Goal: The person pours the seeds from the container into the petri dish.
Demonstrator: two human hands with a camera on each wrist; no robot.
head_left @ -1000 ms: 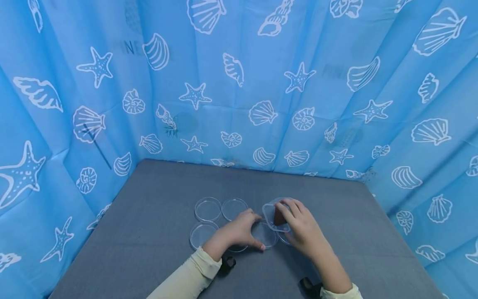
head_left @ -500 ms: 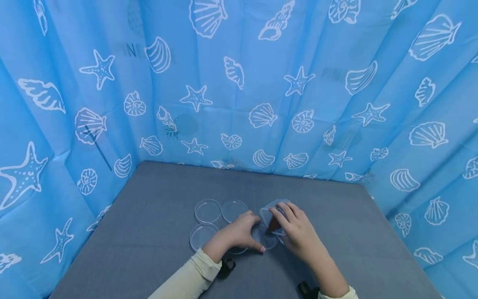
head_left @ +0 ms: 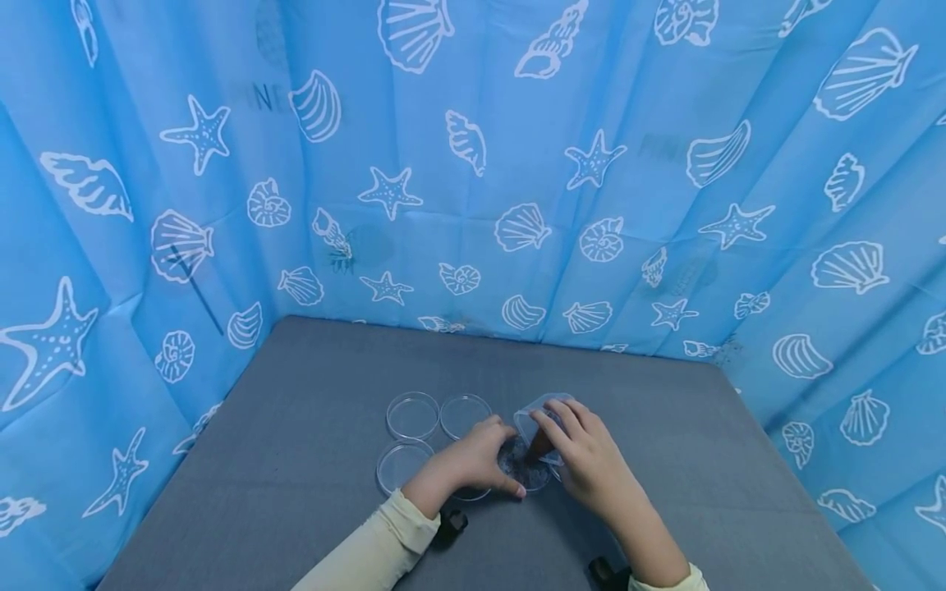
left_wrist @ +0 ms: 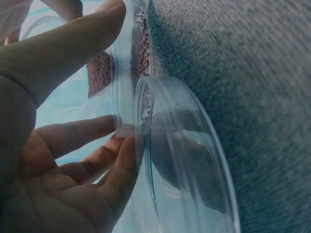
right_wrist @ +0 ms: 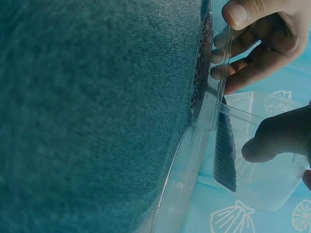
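My left hand holds a clear petri dish at its rim, thumb on the near side and fingers on the far side. Above that dish, my right hand grips a clear plastic tub, tilted to the left. Dark reddish-brown grains lie heaped inside the tub, towards its lowered side. In the right wrist view, grains also cover the dish's bottom. My right thumb lies against the tub's wall; part of the tub is hidden by the hand.
Several more clear petri dishes stand close together on the grey table, among them one at the far left and one nearer. Another dish touches the held one. A blue shell-patterned curtain encloses the table's back and sides.
The right hand has tipped the tub further and shifted it slightly left over the dish. Dark grains now spread across the dish, which looked bare before. The left hand has stayed put.
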